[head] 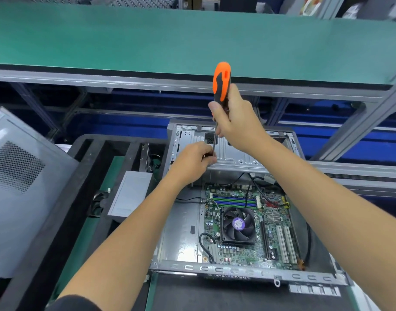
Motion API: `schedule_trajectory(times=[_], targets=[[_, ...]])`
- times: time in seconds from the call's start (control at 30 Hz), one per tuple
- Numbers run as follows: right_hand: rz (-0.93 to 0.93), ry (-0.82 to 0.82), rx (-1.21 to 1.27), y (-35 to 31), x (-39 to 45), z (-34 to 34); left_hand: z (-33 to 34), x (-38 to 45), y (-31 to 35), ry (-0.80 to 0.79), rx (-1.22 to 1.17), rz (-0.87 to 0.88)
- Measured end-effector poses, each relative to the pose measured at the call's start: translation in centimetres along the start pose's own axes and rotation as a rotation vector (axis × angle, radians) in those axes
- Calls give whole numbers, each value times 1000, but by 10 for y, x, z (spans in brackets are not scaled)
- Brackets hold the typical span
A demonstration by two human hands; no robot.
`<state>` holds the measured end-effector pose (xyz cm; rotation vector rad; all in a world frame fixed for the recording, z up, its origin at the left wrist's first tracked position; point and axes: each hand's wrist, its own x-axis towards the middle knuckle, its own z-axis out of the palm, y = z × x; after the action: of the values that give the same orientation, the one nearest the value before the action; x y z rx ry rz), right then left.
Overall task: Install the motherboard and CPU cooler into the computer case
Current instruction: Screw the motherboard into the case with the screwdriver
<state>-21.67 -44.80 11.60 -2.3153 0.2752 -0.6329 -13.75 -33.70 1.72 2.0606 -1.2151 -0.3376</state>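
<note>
Far left, a grey side panel (19,176) with a mesh vent leans at the left edge of the black foam tray (64,221). Next along, a silver power supply box (129,194) sits in the tray's slot. Now the left hand (193,161) comes in: fingers curled, pinching the thin metal shaft low down, right over the case's raised metal bay. Just above it, the right hand (235,117) wraps tight around the lower handle of the orange-and-black screwdriver (221,81), held upright, tip down; the tip itself is hidden behind the left fingers. Below both arms, the open computer case (181,232) lies flat on the tray's right side, the green motherboard (248,223) seated inside it, and the black CPU cooler (238,224) with its purple-labelled fan sitting on the board's middle.
</note>
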Motion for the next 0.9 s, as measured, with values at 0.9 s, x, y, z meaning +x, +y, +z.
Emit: schedule_trajectory(times=[0.9], targets=[[85,-136,-81,-10,2,-14,4,2,-4,22,9,-2]])
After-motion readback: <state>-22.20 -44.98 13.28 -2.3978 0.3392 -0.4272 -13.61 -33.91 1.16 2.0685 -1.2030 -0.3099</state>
